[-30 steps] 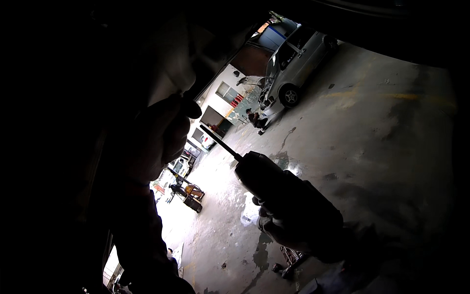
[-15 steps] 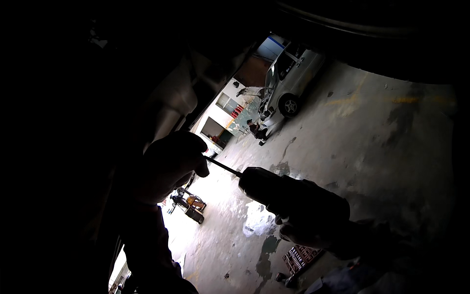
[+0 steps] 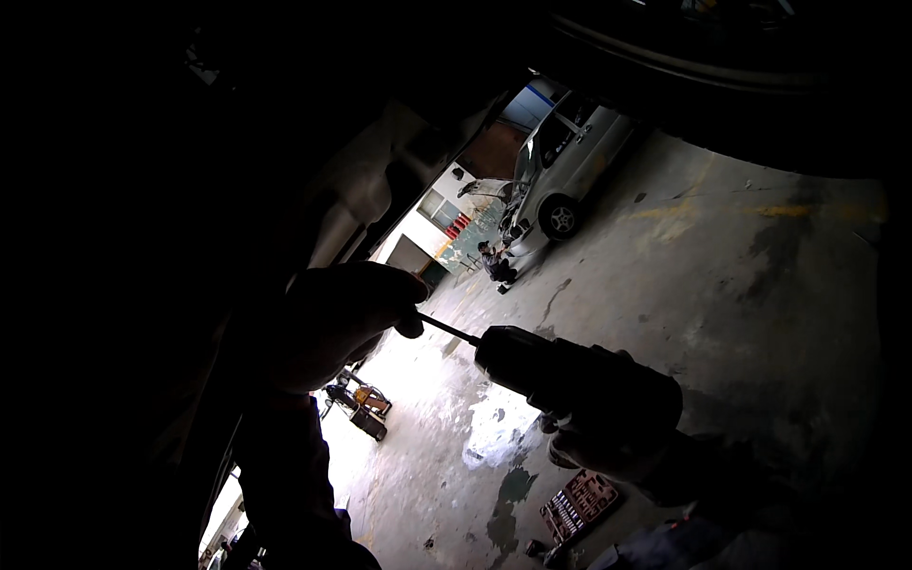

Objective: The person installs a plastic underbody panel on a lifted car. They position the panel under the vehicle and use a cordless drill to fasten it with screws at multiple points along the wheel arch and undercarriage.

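Observation:
Against the light, my left hand (image 3: 347,309) is a dark silhouette, its thumb and finger pinched together at the end of a long thin drill bit (image 3: 446,328). Whether a small part also sits between those fingertips is hidden. The bit runs out of a dark power drill (image 3: 575,375), which points to the upper left. My right hand (image 3: 603,451) is wrapped round the drill's grip, mostly lost in shadow.
Dark vehicle underbody (image 3: 356,190) and a tyre (image 3: 741,128) hang close above. An open socket set case (image 3: 579,503) lies on the stained concrete floor (image 3: 665,285). Farther off are a wheeled machine (image 3: 359,407), a silver car (image 3: 570,161) and a crouching person (image 3: 496,264).
My left hand and the bit's tip show slightly farther right and lower. The drill has shifted a little the same way, and the view has moved slightly. Both holds are unchanged.

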`<action>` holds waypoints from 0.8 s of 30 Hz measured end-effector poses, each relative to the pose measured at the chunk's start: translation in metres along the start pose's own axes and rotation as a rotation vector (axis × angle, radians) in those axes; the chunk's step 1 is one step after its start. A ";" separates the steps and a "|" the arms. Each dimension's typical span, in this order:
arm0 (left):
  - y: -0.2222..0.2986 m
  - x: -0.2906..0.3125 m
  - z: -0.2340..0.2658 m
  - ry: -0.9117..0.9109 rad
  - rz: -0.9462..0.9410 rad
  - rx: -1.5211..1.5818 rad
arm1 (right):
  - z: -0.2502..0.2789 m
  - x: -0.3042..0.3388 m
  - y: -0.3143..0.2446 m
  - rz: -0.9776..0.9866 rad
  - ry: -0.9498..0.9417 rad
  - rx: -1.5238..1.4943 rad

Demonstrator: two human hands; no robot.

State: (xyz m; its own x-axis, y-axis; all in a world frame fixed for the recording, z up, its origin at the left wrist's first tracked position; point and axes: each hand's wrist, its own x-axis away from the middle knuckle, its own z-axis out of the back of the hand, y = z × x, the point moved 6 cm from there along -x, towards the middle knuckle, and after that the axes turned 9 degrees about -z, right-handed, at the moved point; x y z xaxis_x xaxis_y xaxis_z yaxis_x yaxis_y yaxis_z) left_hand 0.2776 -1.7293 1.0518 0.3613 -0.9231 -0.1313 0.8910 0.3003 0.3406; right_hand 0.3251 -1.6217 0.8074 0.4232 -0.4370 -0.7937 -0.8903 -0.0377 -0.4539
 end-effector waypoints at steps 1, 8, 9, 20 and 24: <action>0.001 0.001 0.000 -0.002 0.013 -0.002 | 0.003 0.000 -0.003 0.095 0.019 0.182; 0.006 0.002 -0.003 0.002 -0.040 -0.025 | 0.004 -0.005 0.003 0.059 -0.055 0.458; 0.006 0.001 -0.002 -0.005 -0.045 -0.012 | 0.005 -0.007 0.000 0.071 -0.040 0.470; 0.008 0.002 0.002 -0.126 -0.107 -0.231 | 0.001 -0.026 0.018 -0.202 -0.282 -0.188; 0.014 0.004 -0.002 -0.169 -0.101 -0.271 | 0.022 -0.028 0.002 0.611 -0.141 0.481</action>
State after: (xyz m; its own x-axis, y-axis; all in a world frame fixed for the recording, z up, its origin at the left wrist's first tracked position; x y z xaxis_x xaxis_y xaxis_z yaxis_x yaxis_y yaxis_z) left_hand 0.2920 -1.7287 1.0544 0.2364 -0.9716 0.0125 0.9690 0.2367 0.0708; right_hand 0.3151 -1.5896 0.8197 -0.0717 -0.1360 -0.9881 -0.8150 0.5791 -0.0206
